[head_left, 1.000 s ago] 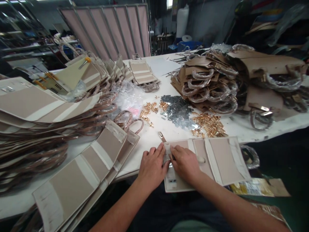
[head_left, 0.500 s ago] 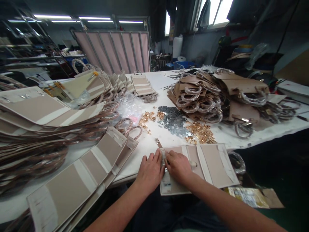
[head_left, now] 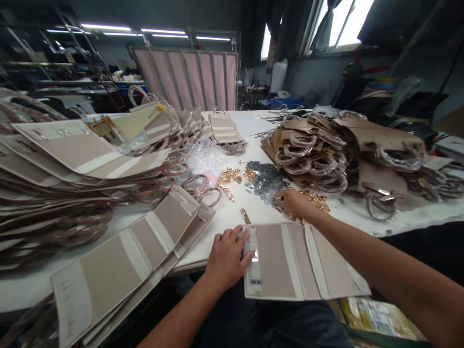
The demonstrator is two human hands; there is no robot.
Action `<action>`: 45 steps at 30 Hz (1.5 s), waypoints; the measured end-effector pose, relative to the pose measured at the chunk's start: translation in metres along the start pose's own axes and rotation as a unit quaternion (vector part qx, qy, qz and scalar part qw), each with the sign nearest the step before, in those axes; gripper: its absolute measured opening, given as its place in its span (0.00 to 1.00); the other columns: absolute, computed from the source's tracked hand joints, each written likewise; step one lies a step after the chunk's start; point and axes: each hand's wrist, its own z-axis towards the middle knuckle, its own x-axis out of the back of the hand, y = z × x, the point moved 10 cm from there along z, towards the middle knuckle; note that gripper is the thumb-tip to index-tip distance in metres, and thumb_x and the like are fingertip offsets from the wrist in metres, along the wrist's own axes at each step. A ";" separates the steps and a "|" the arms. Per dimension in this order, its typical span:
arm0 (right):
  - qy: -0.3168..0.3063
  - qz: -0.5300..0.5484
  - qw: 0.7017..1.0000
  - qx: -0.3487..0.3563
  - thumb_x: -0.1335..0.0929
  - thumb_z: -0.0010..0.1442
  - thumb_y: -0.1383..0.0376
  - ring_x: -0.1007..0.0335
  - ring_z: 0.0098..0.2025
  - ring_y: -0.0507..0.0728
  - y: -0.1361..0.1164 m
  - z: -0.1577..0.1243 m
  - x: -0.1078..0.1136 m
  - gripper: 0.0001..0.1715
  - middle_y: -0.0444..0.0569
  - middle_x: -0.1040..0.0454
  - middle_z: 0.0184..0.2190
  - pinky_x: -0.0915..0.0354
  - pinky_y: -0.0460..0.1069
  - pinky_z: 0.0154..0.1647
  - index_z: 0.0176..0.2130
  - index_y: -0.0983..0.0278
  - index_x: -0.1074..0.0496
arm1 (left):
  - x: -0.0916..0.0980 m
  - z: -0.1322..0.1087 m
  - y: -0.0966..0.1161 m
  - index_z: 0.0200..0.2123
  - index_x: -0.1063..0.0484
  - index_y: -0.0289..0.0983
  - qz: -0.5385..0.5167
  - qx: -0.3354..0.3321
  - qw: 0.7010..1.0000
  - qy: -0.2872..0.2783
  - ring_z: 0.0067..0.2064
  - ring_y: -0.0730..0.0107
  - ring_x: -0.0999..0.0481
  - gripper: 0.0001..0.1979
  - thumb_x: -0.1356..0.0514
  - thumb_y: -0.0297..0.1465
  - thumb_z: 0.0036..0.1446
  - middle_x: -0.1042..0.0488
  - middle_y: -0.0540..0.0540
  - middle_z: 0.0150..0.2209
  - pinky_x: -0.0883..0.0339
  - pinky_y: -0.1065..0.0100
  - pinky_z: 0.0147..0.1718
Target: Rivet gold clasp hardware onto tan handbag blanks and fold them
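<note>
A flat beige bag panel (head_left: 290, 261) with white strips lies over the table's near edge in front of me. My left hand (head_left: 226, 256) rests on its left end, fingers pressing beside a small shiny metal fitting (head_left: 254, 255). My right hand (head_left: 293, 202) is stretched out to the middle of the table, fingers curled at the edge of a heap of dark grey metal plates (head_left: 266, 179) and next to a heap of gold clasps (head_left: 317, 200). What the fingers hold, if anything, is too small to make out. A small metal tool (head_left: 245, 215) lies just beyond the panel.
Stacks of beige panels with handles (head_left: 83, 159) fill the left side. A pile of brown bag parts with wrapped handles (head_left: 326, 150) covers the right. More gold clasps (head_left: 228, 176) and clear plastic (head_left: 203, 154) lie mid-table. A pink folding screen (head_left: 188, 77) stands behind.
My right hand left the panel and reached forward to the heaps of metal parts. My left hand stayed on the panel's left end. The camera tilted up.
</note>
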 end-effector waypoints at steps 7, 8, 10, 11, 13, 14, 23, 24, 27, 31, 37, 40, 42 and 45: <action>-0.007 0.007 1.000 0.008 0.30 0.62 0.53 0.22 0.43 0.61 0.023 0.023 -0.025 0.16 0.49 0.15 0.44 0.35 0.49 0.38 0.43 0.55 0.14 | -0.003 0.003 -0.001 0.68 0.33 0.44 -0.022 0.013 1.000 -0.013 0.63 0.50 0.33 0.29 0.40 0.46 0.68 0.33 0.43 0.69 0.38 0.49 0.56; -0.007 0.009 1.000 0.015 0.30 0.61 0.54 0.22 0.42 0.60 0.023 0.024 -0.026 0.15 0.49 0.15 0.43 0.36 0.49 0.36 0.41 0.56 0.14 | -0.003 0.003 -0.001 0.68 0.33 0.44 -0.025 0.014 1.000 -0.012 0.63 0.50 0.32 0.29 0.40 0.46 0.68 0.33 0.43 0.69 0.38 0.48 0.56; -0.006 0.012 0.999 0.031 0.29 0.61 0.55 0.23 0.40 0.59 0.023 0.025 -0.026 0.14 0.48 0.16 0.39 0.38 0.48 0.35 0.39 0.57 0.15 | -0.005 0.003 -0.002 0.68 0.33 0.43 -0.031 0.015 0.999 -0.011 0.62 0.50 0.32 0.30 0.39 0.47 0.68 0.33 0.43 0.69 0.38 0.48 0.56; -0.005 0.013 0.999 0.038 0.29 0.60 0.55 0.24 0.39 0.58 0.024 0.026 -0.025 0.13 0.48 0.16 0.38 0.39 0.48 0.35 0.38 0.58 0.16 | -0.005 0.002 -0.002 0.68 0.33 0.44 -0.035 0.016 0.999 -0.010 0.62 0.50 0.32 0.30 0.39 0.47 0.67 0.32 0.43 0.69 0.38 0.48 0.56; -0.001 0.014 0.999 0.047 0.30 0.61 0.55 0.25 0.37 0.58 0.024 0.026 -0.024 0.13 0.48 0.17 0.36 0.40 0.49 0.34 0.38 0.59 0.16 | -0.006 0.001 -0.003 0.68 0.33 0.44 -0.043 0.020 0.999 -0.006 0.62 0.49 0.32 0.30 0.39 0.47 0.67 0.31 0.43 0.68 0.38 0.47 0.56; 0.001 0.015 0.999 0.049 0.30 0.61 0.55 0.25 0.36 0.58 0.025 0.026 -0.024 0.14 0.48 0.17 0.35 0.40 0.49 0.34 0.38 0.59 0.17 | -0.007 0.001 -0.003 0.68 0.32 0.44 -0.048 0.022 0.999 -0.004 0.62 0.49 0.33 0.30 0.38 0.47 0.67 0.31 0.43 0.68 0.38 0.47 0.56; 0.031 0.069 0.995 0.064 0.32 0.60 0.54 0.26 0.35 0.58 0.014 0.010 0.012 0.17 0.48 0.18 0.34 0.40 0.50 0.36 0.37 0.60 0.18 | -0.005 0.001 -0.006 0.66 0.29 0.45 -0.082 0.039 0.996 0.005 0.61 0.50 0.32 0.30 0.36 0.47 0.64 0.29 0.45 0.66 0.37 0.48 0.56; 0.008 0.101 0.992 0.074 0.32 0.60 0.53 0.27 0.33 0.57 0.004 0.003 0.013 0.17 0.47 0.19 0.32 0.40 0.50 0.35 0.37 0.60 0.18 | -0.005 0.001 -0.006 0.65 0.29 0.45 -0.083 0.039 0.996 0.007 0.61 0.50 0.32 0.29 0.36 0.47 0.64 0.29 0.45 0.66 0.37 0.49 0.56; -0.121 0.194 0.967 0.115 0.30 0.59 0.51 0.32 0.28 0.54 -0.045 -0.025 0.002 0.17 0.44 0.23 0.26 0.41 0.49 0.32 0.37 0.60 0.18 | -0.006 0.002 -0.006 0.65 0.28 0.45 -0.087 0.042 0.995 0.012 0.60 0.50 0.32 0.30 0.35 0.48 0.63 0.28 0.45 0.66 0.37 0.49 0.55; -0.213 0.254 0.934 0.134 0.30 0.59 0.55 0.32 0.29 0.53 -0.106 -0.059 -0.019 0.14 0.43 0.23 0.26 0.39 0.48 0.33 0.34 0.60 0.19 | -0.006 0.004 -0.010 0.64 0.27 0.46 -0.105 0.059 0.993 0.017 0.60 0.51 0.31 0.29 0.34 0.46 0.62 0.27 0.47 0.64 0.35 0.49 0.54; -0.217 0.211 0.944 0.134 0.30 0.57 0.58 0.29 0.33 0.56 -0.125 -0.066 -0.046 0.12 0.44 0.21 0.28 0.39 0.49 0.36 0.34 0.62 0.18 | -0.007 0.006 -0.016 0.61 0.24 0.48 -0.129 0.078 0.989 0.009 0.60 0.52 0.29 0.25 0.34 0.45 0.62 0.25 0.49 0.63 0.33 0.50 0.54; -0.201 0.187 0.951 0.141 0.29 0.57 0.58 0.29 0.32 0.56 -0.123 -0.065 -0.047 0.12 0.45 0.20 0.28 0.40 0.49 0.36 0.35 0.61 0.17 | -0.006 0.007 -0.018 0.61 0.24 0.49 -0.133 0.085 0.988 0.006 0.60 0.52 0.29 0.25 0.35 0.46 0.63 0.25 0.49 0.63 0.33 0.51 0.55; -0.201 0.187 0.950 0.148 0.30 0.58 0.57 0.29 0.32 0.56 -0.124 -0.066 -0.046 0.13 0.45 0.21 0.28 0.40 0.49 0.36 0.35 0.62 0.18 | -0.006 0.007 -0.019 0.61 0.24 0.50 -0.136 0.088 0.987 0.004 0.59 0.53 0.29 0.24 0.36 0.45 0.63 0.25 0.49 0.63 0.33 0.52 0.55; -0.212 0.198 0.945 0.150 0.31 0.58 0.57 0.29 0.32 0.56 -0.126 -0.068 -0.044 0.14 0.45 0.21 0.28 0.39 0.49 0.36 0.35 0.62 0.18 | -0.007 0.008 -0.019 0.61 0.24 0.50 -0.136 0.087 0.987 0.006 0.59 0.52 0.29 0.23 0.36 0.45 0.64 0.25 0.50 0.63 0.32 0.52 0.54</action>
